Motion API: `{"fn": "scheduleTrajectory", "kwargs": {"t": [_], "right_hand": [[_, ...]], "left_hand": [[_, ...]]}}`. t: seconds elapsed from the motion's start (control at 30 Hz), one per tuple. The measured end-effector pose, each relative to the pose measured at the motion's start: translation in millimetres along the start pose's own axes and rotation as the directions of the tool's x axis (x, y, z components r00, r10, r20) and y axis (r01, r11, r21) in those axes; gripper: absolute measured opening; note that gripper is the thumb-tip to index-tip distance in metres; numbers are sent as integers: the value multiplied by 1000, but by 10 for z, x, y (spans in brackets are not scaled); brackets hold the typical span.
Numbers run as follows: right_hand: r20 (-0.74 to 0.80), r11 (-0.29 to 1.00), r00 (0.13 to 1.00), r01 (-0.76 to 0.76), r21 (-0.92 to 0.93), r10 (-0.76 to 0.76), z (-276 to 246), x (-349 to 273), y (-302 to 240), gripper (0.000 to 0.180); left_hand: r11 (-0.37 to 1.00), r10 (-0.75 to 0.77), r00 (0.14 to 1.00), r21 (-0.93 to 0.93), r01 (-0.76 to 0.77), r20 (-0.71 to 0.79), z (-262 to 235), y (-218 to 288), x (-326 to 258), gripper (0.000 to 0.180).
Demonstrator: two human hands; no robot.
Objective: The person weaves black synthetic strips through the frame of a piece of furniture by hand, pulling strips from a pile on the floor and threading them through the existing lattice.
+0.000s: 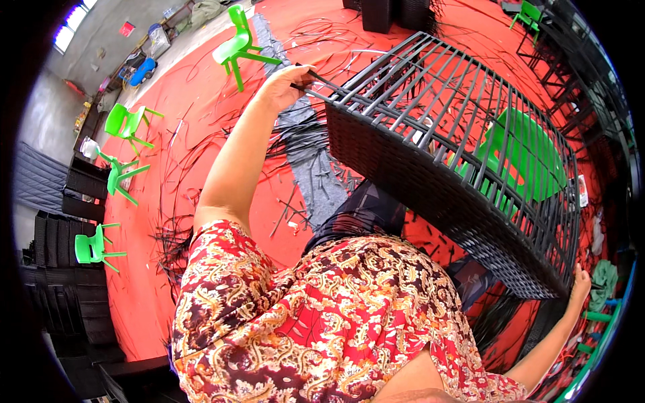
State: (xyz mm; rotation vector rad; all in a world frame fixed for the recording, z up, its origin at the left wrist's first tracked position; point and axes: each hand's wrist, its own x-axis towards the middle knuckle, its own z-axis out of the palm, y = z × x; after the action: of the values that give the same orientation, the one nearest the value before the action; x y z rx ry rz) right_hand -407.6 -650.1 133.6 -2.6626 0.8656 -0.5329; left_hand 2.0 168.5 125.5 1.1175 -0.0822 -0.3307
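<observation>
A large black frame (pixel 416 168), with a woven wicker side and a grid of thin bars, is tilted in front of me above my legs. At its upper left corner my left hand (pixel 285 87) is closed around dark strips (pixel 316 93) that run to the frame. My right hand (pixel 580 287) is by the frame's lower right corner with its fingers bent together. Something small and dark pokes out beside those fingers, too small to name. Through the bars shows a green plastic chair (pixel 514 154).
Several small green chairs, one of them near the top (pixel 235 47), stand on the red floor covering (pixel 161 221). Loose black strips lie over it and over a grey cloth runner (pixel 312 181). Stacked black woven pieces (pixel 57 295) line the left; a green-edged rack (pixel 598 329) is beside my right arm.
</observation>
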Motion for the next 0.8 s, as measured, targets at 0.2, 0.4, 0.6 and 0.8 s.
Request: {"fn": "scheduleTrajectory", "kwargs": {"t": [0.2, 0.4, 0.6, 0.8], "right_hand": [[8, 1000, 1000, -12, -4, 12, -69, 18, 255, 50], [-4, 995, 998, -61, 76, 61, 33, 29, 399, 49], [-1, 972, 989, -146, 185, 148, 77, -37, 462, 50], [27, 775, 855, 482, -409, -518, -50, -205, 394, 35]], "left_hand": [[994, 66, 995, 86, -71, 69, 102, 9, -20, 17], [971, 236, 971, -55, -234, 32, 18, -22, 7, 20], [775, 286, 930, -515, -366, -231, 53, -151, -141, 38], [985, 167, 957, -76, -153, 237, -511, -296, 228, 29]]}}
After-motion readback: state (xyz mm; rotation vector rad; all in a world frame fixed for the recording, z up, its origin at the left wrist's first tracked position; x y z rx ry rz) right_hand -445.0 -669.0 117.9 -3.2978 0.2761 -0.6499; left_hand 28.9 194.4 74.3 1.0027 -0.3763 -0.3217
